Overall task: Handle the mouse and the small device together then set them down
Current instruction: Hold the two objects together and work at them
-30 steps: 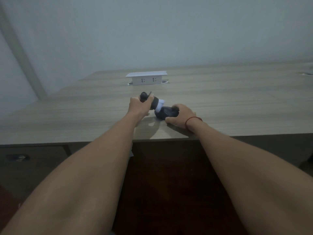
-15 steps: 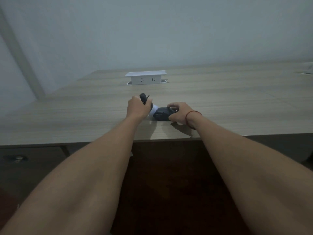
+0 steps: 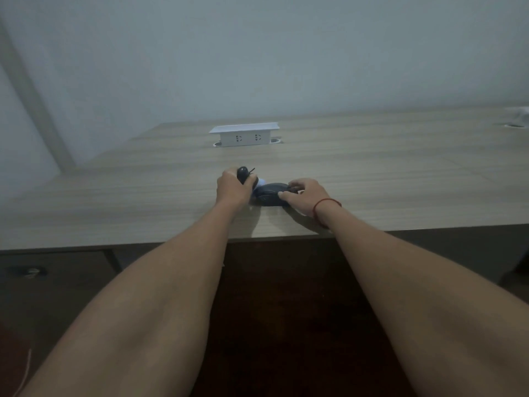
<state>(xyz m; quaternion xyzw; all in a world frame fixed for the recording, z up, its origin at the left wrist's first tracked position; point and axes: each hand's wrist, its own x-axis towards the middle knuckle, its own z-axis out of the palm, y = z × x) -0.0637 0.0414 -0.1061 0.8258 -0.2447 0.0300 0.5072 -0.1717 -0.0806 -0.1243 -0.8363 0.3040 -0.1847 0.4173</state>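
A dark computer mouse (image 3: 270, 194) lies flat on the wooden desk (image 3: 386, 184) near its front edge. My right hand (image 3: 306, 196), with a red string on the wrist, grips the mouse's right end with thumb and fingers. My left hand (image 3: 234, 188) is closed around a small black device (image 3: 243, 173) with a rounded top and a thin lever; a pale part of the device shows between my hand and the mouse. The device's lower half is hidden by my fingers. The two objects touch or nearly touch.
A white pop-up socket box (image 3: 244, 134) stands at the desk's back centre. A pale object (image 3: 519, 116) sits at the far right edge. Below the desk front are dark panels and a small handle (image 3: 28, 271) at the left.
The mouse has gone from tilted up against the device to lying flat on the desk. My right hand shifted from under it to its right end. My left hand barely moved.
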